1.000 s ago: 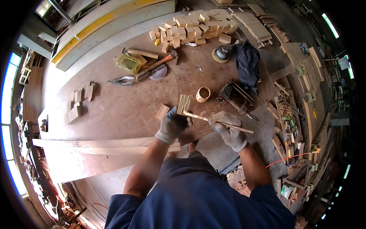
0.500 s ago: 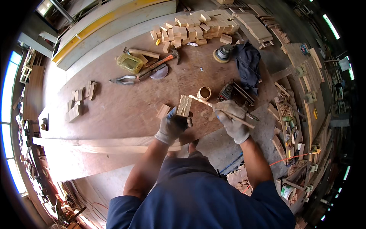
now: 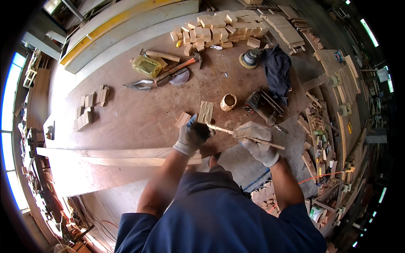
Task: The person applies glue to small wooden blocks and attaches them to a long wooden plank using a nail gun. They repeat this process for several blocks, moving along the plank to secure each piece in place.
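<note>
My gloved left hand [image 3: 191, 137] is closed around the lower end of a small wooden block [image 3: 206, 110], whose upper face is streaked with pale, wet-looking glue. In my gloved right hand [image 3: 255, 141] I grip a thin wooden stick [image 3: 222, 129], its far end coated in the same pale stuff. That coated tip meets the block's lower edge beside my left fingers. Another wooden block [image 3: 182, 119] lies on the table just left of the glued one. Beyond my hands stands a small round pot [image 3: 223, 106] crusted with glue.
The brown table [image 3: 139, 118] carries a stack of wooden blocks [image 3: 215, 33] at the back, a hammer [image 3: 181, 65], a yellowish bottle [image 3: 147, 67], a sander [image 3: 249, 60] beside dark cloth [image 3: 277, 69], and a power tool [image 3: 263, 105]. Long boards [image 3: 118, 157] lie along the near edge.
My right hand has come down slightly, and the stick's tip has passed from the block's upper right corner to its lower edge. The block now tilts a little differently in my left hand.
</note>
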Tool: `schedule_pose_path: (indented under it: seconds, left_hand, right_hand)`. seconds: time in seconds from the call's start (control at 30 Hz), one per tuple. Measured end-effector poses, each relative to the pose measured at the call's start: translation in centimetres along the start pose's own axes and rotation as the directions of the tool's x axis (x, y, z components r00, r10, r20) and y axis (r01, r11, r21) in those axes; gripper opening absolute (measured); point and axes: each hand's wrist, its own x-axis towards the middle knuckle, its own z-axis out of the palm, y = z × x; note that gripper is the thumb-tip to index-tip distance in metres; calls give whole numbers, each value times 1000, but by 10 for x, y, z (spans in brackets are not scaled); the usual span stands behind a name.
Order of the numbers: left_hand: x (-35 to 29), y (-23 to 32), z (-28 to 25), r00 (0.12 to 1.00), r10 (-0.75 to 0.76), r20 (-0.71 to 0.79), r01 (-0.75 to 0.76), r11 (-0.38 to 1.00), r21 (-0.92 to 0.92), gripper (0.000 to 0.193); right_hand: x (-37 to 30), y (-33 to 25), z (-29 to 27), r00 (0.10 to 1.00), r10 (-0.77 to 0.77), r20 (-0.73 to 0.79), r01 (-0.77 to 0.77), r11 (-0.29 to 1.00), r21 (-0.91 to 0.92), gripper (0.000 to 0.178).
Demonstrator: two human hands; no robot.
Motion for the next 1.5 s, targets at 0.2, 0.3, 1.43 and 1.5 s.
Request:
schedule_pose_path:
  seconds: [0.2, 0.3, 1.43, 1.5]
  left_hand:
    - [2, 0, -5, 999, -21, 24, 21, 1000, -3, 51]
    - [1, -2, -3, 1000, -8, 14, 8, 1000, -28, 49]
    - [-145, 73, -32, 950, 239, -201, -31, 714, 700, 45]
    - [-159, 70, -45, 940, 251, -232, -42, 758, 651, 42]
  right_hand:
    - [12, -1, 11, 993, -65, -100, 58, 996, -72, 10]
    - [12, 1, 17, 994, -102, -25, 101, 993, -58, 8]
    - [-57, 177, 100, 800, 600, 9, -599, 797, 80, 47]
    - [-68, 114, 132, 827, 512, 234, -390, 821, -418, 69]
